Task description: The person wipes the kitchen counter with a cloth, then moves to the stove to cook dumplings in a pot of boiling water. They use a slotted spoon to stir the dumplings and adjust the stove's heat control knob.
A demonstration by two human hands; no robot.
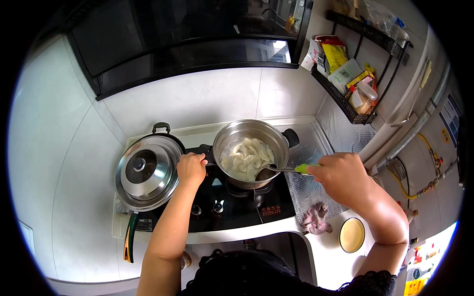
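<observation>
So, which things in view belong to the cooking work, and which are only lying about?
In the job: pot, pale food inside it, ladle in the right hand, stove under the pot.

Apparently just lying about: lidded pan, crumpled cloth, round cream dish, packets on the rack.

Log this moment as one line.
left hand: closed on pot's left handle | right hand: holding green-handled ladle, head in pot | pot: pale dumpling-like pieces inside | lidded pan: left of pot
</observation>
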